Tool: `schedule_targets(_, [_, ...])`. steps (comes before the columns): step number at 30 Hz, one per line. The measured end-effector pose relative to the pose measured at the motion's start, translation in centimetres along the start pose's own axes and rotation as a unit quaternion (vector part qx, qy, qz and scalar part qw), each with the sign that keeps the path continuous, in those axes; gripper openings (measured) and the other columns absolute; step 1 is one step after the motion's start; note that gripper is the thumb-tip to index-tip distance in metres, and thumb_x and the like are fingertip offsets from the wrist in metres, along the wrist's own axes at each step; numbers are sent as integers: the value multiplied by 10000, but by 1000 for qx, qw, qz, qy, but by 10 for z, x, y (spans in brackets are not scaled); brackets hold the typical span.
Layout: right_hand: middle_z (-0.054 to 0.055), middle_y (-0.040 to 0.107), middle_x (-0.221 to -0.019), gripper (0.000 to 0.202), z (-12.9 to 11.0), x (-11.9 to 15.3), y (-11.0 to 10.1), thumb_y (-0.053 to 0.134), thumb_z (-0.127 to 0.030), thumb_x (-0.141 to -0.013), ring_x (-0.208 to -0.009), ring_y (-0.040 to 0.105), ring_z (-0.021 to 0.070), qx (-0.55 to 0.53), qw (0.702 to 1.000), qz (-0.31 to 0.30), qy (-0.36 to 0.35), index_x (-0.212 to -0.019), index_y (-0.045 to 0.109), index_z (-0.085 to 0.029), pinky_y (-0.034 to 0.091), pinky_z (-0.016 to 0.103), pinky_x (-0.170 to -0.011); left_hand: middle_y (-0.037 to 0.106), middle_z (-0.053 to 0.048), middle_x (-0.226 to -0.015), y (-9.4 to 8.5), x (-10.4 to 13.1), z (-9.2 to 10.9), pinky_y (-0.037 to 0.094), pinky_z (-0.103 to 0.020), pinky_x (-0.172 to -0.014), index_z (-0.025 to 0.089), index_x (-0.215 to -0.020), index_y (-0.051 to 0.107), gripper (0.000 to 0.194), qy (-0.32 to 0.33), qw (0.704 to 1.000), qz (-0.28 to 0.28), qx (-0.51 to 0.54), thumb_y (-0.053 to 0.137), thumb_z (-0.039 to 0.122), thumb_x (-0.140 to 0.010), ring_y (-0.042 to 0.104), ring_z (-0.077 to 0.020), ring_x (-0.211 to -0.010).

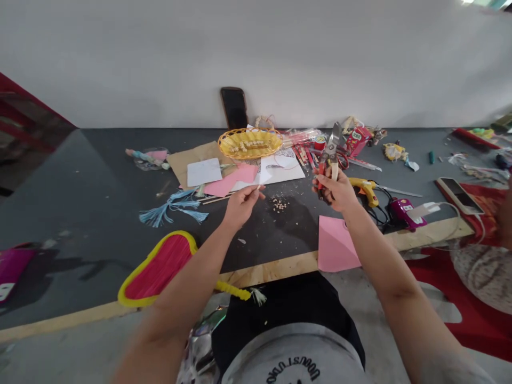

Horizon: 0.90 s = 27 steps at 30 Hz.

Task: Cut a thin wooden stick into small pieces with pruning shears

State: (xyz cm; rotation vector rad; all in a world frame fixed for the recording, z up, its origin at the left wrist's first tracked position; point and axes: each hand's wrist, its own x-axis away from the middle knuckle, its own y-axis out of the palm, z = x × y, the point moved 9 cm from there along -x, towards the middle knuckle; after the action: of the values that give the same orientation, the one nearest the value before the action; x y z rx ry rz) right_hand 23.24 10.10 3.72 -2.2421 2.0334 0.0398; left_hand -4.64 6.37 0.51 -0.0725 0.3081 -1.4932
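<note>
My right hand is wrapped round a pair of pruning shears with red and pale handles, blades pointing up. The fingers of my left hand are pinched together at a tiny whitish thing that is too small to name. Between and below my hands, a small heap of pale cut bits lies on the dark table. Thin wooden sticks lie just left of my left hand. Beyond it are pink paper and a yellow woven basket holding small pale pieces.
Blue tassels and a pink fan-shaped piece with yellow edging lie at left. A yellow glue gun, a pink sheet and a corded phone are at right. Another phone leans on the wall.
</note>
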Motion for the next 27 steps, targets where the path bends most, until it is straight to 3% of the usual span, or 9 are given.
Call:
schedule_targets(2, [17,677,-1178,469,0,3,16,808,-508,-699,-832,676,162,-119,991,-46,27,-948,480,-284,600,376,-714,769,-68,-816,-1,0,4,410,-259,-628,161,-1038,763,477,-6,999,13,28,677,572,-813,530,-144,-629])
schedule_targets(4, [29,667,-1236,437,-2,4,33,767,-490,-739,-879,676,179,-135,985,-103,29,-1041,514,-302,595,378,-707,771,-74,-826,0,1,11,413,-262,-630,164,-1033,760,473,-12,998,19,52,706,568,-795,544,-150,-651])
schedule_targets(6, [51,660,-1267,395,-4,2,46,703,-481,-785,-913,669,197,-78,988,-137,-6,-1094,544,-295,582,376,-708,767,-74,-826,3,1,18,412,-262,-623,165,-1022,760,463,-16,997,16,68,713,566,-796,536,-145,-645])
schedule_targets(9, [92,642,-1298,261,-7,-1,59,607,-358,-852,-1045,635,238,122,978,-123,-113,-1089,611,-249,554,426,-862,747,-58,-783,8,-2,17,382,-259,-587,165,-1007,759,451,-41,994,19,100,728,559,-788,484,-123,-594])
schedule_targets(12, [148,565,-1398,328,-7,5,72,498,-187,-881,-1254,519,299,340,914,-86,-204,-1177,638,-204,453,495,-1031,731,-44,-764,11,-6,5,367,-261,-577,179,-1000,749,429,-64,986,37,148,735,551,-787,463,-120,-586])
schedule_targets(15, [141,459,-1517,446,2,14,85,492,-124,-861,-1266,468,344,491,836,-98,-225,-1280,611,-219,424,537,-1004,719,-43,-763,11,-8,0,386,-274,-597,192,-923,738,391,-45,986,49,156,717,564,-804,475,-133,-610])
schedule_targets(17, [126,422,-1548,480,6,19,88,504,-127,-858,-1267,446,353,531,810,-108,-224,-1317,590,-235,415,538,-989,714,-47,-763,11,-6,1,406,-282,-622,191,-863,730,394,-37,988,50,139,712,580,-805,497,-143,-632])
schedule_targets(21, [107,408,-1555,475,9,21,87,499,-145,-871,-1276,427,350,536,808,-106,-220,-1326,574,-257,404,531,-989,722,-51,-786,7,0,4,442,-289,-703,188,-834,726,394,-38,991,51,117,719,580,-805,573,-170,-727])
schedule_targets(27, [118,411,-1556,448,7,28,91,504,-148,-876,-1248,448,354,531,807,-122,-228,-1308,573,-245,404,535,-976,693,-42,-727,4,5,7,448,-291,-690,200,-812,749,342,-12,998,35,57,669,526,-874,599,-192,-751])
